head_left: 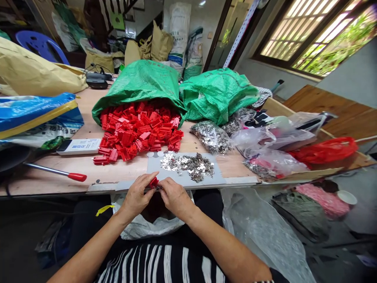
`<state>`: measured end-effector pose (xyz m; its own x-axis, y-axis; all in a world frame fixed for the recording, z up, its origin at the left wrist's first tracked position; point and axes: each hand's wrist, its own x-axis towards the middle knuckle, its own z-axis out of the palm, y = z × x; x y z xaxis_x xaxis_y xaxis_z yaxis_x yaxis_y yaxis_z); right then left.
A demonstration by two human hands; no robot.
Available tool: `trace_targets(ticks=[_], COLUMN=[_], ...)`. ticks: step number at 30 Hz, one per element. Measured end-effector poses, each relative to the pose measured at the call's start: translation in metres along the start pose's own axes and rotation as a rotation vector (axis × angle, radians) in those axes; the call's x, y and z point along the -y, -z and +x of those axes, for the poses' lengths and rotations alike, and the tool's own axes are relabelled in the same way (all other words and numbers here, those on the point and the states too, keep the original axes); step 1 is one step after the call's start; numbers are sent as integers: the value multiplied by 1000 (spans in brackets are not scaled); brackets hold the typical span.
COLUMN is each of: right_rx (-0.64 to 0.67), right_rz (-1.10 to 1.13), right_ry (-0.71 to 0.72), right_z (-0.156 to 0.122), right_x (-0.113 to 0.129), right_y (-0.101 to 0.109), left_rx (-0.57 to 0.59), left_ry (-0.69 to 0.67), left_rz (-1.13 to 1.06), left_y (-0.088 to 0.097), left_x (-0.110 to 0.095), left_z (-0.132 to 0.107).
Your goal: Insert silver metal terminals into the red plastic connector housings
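Evidently fine-fingered work at a loaded workbench (103,173)

Wooden top, crowded on both sides. Two green woven sacks toward the back: the left one (144,82) lies with its mouth open toward the worker, the right one (215,94) slumped beside it. White woven sack (135,230) at the lap, mouth open, below the hands. Heap of red plastic housings (138,131) spilling from the left green sack onto the wood. Grey sheet (153,163) flat at the front edge; clear bag of metal pieces (213,135) just behind its right side.

Both hands close together, just off the sheet's front edge. Left hand (138,194): thumb and fingers pinch a single housing. Right hand (176,198): thumb and forefinger pressed together at the housing's near right end, on what looks like a small metal piece; fingers hide most of it. Loose pile of stamped metal pieces (200,169) on the sheet, shiny, apart from the red heap.

Held red housing (153,182): in the left fingertips, above the lap sack. Judged light, stiff, smooth, a little slippery; unlikely to break under ordinary finger pressure. Best gripped across its long outer walls, ends left free.

Metal piece (159,188): smallest item, probably thin, stiff and easy to drop. Flat faces suit a thumb-and-forefinger pinch; edges may be sharp.
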<state>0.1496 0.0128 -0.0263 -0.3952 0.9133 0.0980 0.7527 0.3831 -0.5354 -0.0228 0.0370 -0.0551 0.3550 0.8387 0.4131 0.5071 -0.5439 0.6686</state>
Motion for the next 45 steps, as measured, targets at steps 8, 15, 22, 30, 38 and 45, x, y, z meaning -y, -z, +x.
trace_targets(ticks=[8,15,22,30,38,45], right_rx=[43,94,109,77,111,100], right_rz=[-204,-296,-221,-180,-112,-151], right_ry=[-88,-120,-123,-141,-170,-226], right_z=[1,7,1,-6,1,9], right_x=[16,26,22,19,13,24], right_y=[-2,4,17,14,18,16], left_rx=[-21,-37,-38,-60,-76,-82], left_ry=[-35,-41,-59,-71,-69,-79], left_rz=[29,39,40,47,39,29], left_y=[-1,-4,-5,-6,-9,-9], left_x=[4,7,7,6,9,10], left_z=[-3,-7,-7,-6,-9,-9])
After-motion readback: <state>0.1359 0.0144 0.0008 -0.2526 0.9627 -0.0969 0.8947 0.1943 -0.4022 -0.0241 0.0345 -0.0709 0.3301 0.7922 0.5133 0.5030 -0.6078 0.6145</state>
